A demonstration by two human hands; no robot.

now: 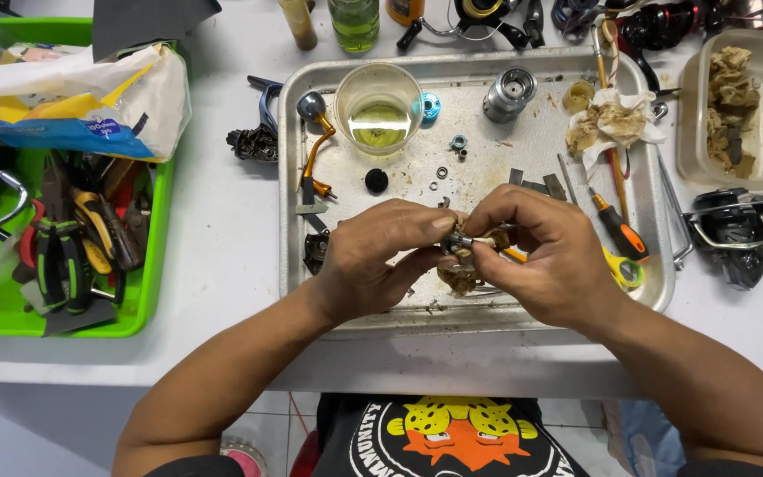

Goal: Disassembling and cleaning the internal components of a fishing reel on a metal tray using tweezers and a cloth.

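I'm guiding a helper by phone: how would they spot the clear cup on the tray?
Start at the metal tray mid-table. Along its far edge, left of centre, stands the clear plastic cup. It alone holds yellowish liquid, between a gold crank handle and a small blue ring.

To your left you have a green bin full of pliers, with a crumpled bag lying across its top. On your metal tray stand a clear cup of yellowish liquid, a gold-armed handle and an orange-handled screwdriver. A black reel sits at your right.
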